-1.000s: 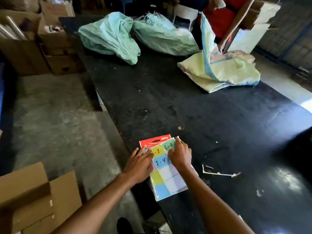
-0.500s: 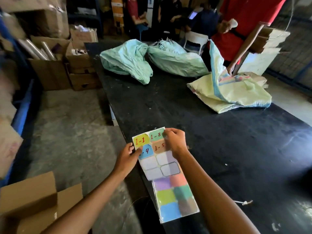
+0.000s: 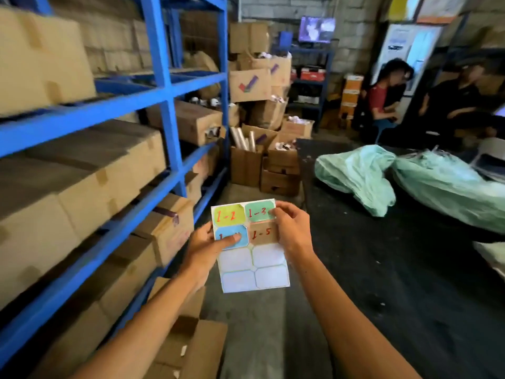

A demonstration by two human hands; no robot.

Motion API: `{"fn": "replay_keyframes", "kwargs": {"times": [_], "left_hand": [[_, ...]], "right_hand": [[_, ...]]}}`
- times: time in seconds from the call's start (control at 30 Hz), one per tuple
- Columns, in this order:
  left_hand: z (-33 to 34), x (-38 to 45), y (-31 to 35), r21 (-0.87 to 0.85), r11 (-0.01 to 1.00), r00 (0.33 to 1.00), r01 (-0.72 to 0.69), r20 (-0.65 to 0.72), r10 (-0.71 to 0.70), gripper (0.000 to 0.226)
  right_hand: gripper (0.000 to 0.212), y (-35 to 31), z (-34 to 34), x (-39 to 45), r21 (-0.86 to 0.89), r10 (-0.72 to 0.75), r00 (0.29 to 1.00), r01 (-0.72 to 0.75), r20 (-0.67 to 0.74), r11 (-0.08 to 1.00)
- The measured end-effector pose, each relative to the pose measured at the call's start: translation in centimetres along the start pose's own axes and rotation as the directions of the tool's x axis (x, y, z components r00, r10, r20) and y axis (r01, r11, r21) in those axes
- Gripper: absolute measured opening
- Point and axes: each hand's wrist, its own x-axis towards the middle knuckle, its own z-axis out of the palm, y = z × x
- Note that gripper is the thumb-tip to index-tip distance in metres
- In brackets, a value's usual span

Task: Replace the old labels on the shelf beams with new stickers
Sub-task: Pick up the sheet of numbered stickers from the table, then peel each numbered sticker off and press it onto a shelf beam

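Note:
I hold a sticker sheet (image 3: 254, 266) in front of me, above the floor. Its top rows carry a yellow sticker marked 1-2, a green one marked 1-3, a blue one and a tan one marked 1-5; the lower spaces are blank white. My left hand (image 3: 207, 244) grips the sheet's left edge, thumb on the blue sticker. My right hand (image 3: 291, 231) pinches the upper right, fingertips on the green sticker. The blue shelf beams (image 3: 90, 110) run along the left, loaded with cardboard boxes (image 3: 90, 173). No old label is legible on the beams.
A black table (image 3: 410, 269) stands on the right with green sacks (image 3: 360, 176) on it. Stacked open cartons (image 3: 262, 160) fill the far end of the aisle. Flattened cardboard (image 3: 196, 346) lies on the floor below. People sit at the back right (image 3: 382, 102).
The sheet has come up off the black table and out of its packet. My view has swung left from the table toward the blue shelves, both hands still on the sheet.

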Motion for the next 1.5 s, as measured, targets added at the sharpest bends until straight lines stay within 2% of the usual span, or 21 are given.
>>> {"fn": "replay_keyframes", "kwargs": {"times": [0.07,0.13,0.2,0.27,0.4,0.47,0.53,0.57,0.63,0.73,0.83,0.93,1.07,1.13,1.3,1.37,1.43,1.5], "left_hand": [[-3.7,-0.4,2.6,0.008,0.997,0.992,-0.073,-0.103,0.074,0.030],[-7.1,-1.3,5.2,0.028,0.990,0.971,-0.140,-0.190,0.143,0.028],[-10.3,-2.7,7.6,0.048,0.974,0.942,-0.220,-0.248,0.225,0.026],[-13.9,-4.8,10.3,0.082,0.955,0.898,-0.283,-0.326,0.294,0.026],[-20.5,-10.1,15.0,0.173,0.908,0.792,-0.382,-0.444,0.418,0.031],[-23.7,-13.2,17.2,0.281,0.867,0.730,-0.412,-0.468,0.499,0.029],[-26.2,-15.8,18.9,0.366,0.828,0.682,-0.425,-0.473,0.559,0.029],[-28.7,-18.3,20.2,0.411,0.801,0.645,-0.434,-0.479,0.595,0.030],[-30.5,-20.5,21.3,0.473,0.774,0.632,-0.422,-0.459,0.625,0.033],[-34.7,-25.0,23.3,0.608,0.703,0.578,-0.368,-0.443,0.685,0.037],[-39.0,-30.4,25.5,0.708,0.633,0.515,-0.313,-0.433,0.740,0.034],[-42.2,-35.0,27.5,0.811,0.555,0.453,-0.185,-0.430,0.781,0.037],[-45.7,-40.7,30.5,0.887,0.461,0.395,-0.031,-0.413,0.821,0.039],[-47.0,-43.2,32.0,0.892,0.451,0.331,0.027,-0.434,0.838,0.036],[-49.0,-48.0,34.6,0.870,0.482,0.257,0.101,-0.491,0.832,0.040],[-49.6,-49.4,35.5,0.857,0.506,0.264,0.101,-0.513,0.817,0.042],[-50.1,-50.5,36.4,0.850,0.520,0.276,0.085,-0.521,0.807,0.047],[-50.6,-51.1,37.6,0.870,0.489,0.266,0.063,-0.487,0.832,0.057]], "right_hand": [[0.022,-1.6,4.8,-0.7,-0.053,-0.151,0.987,0.154,0.050,0.987],[0.032,-3.0,9.3,-2.0,-0.137,-0.345,0.933,0.357,0.102,0.924],[0.036,-4.3,13.4,-4.0,-0.189,-0.535,0.822,0.567,0.197,0.802],[0.044,-5.9,17.9,-6.7,-0.200,-0.659,0.701,0.711,0.273,0.674],[0.061,-9.3,25.3,-13.0,-0.182,-0.776,0.531,0.847,0.341,0.499],[0.057,-10.7,28.4,-16.5,-0.117,-0.818,0.444,0.894,0.367,0.433],[0.045,-11.8,30.9,-19.5,-0.051,-0.834,0.379,0.918,0.400,0.393],[0.038,-12.7,32.9,-22.6,-0.002,-0.848,0.341,0.928,0.404,0.372],[0.029,-13.4,35.0,-25.1,0.027,-0.854,0.307,0.936,0.420,0.350],[0.027,-14.4,39.0,-30.6,0.073,-0.869,0.233,0.954,0.436,0.292],[0.025,-15.4,42.8,-36.7,0.185,-0.866,0.213,0.928,0.452,0.324],[0.016,-16.7,45.7,-41.6,0.298,-0.854,0.222,0.871,0.470,0.390],[0.009,-19.2,49.0,-47.8,0.410,-0.863,0.164,0.827,0.478,0.384],[0.005,-20.5,50.1,-50.6,0.471,-0.869,0.124,0.799,0.479,0.374],[0.008,-24.3,51.0,-55.4,0.637,-0.853,0.130,0.611,0.505,0.470],[0.009,-25.7,51.0,-56.6,0.695,-0.856,0.102,0.539,0.507,0.476],[0.011,-27.0,51.3,-57.2,0.750,-0.885,0.077,0.501,0.460,0.433],[0.012,-28.7,51.7,-57.4,0.785,-0.909,0.070,0.479,0.412,0.393]]}}
